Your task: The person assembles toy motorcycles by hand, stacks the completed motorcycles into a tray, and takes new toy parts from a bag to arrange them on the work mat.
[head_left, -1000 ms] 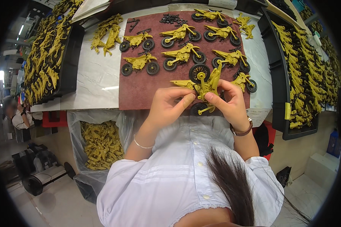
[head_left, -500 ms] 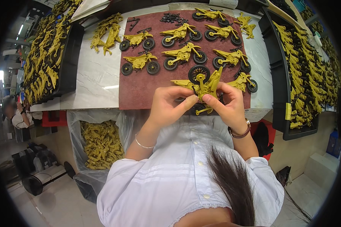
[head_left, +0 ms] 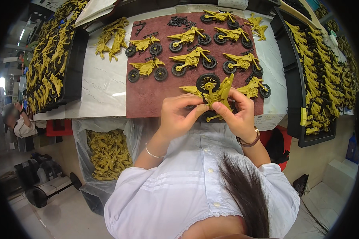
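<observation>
Between my two hands, at the near edge of the red-brown cloth (head_left: 155, 97), is a yellow toy motorcycle (head_left: 211, 96) with a black spoked wheel pointing away from me. My left hand (head_left: 180, 115) pinches its near left side with thumb and forefinger. My right hand (head_left: 240, 112) grips its right side, the thumb pressed near the middle. The fingertips hide the spot they press on. Another yellow toy motorcycle (head_left: 251, 88) lies just right of my right hand. Farther back, several more, such as this toy motorcycle (head_left: 190, 58), lie in rows with black wheels and handlebars.
Small black parts (head_left: 180, 21) are heaped at the cloth's far side. Loose yellow pieces (head_left: 112, 39) lie left of it. Black trays hold many yellow toys at the left (head_left: 73, 67) and right (head_left: 293, 79). A plastic-lined bin (head_left: 79, 139) of yellow parts stands below the table's edge.
Both hands keep their hold on the toy motorcycle, with only slight finger shifts. The view has tilted a little; the toys on the cloth lie as before.
</observation>
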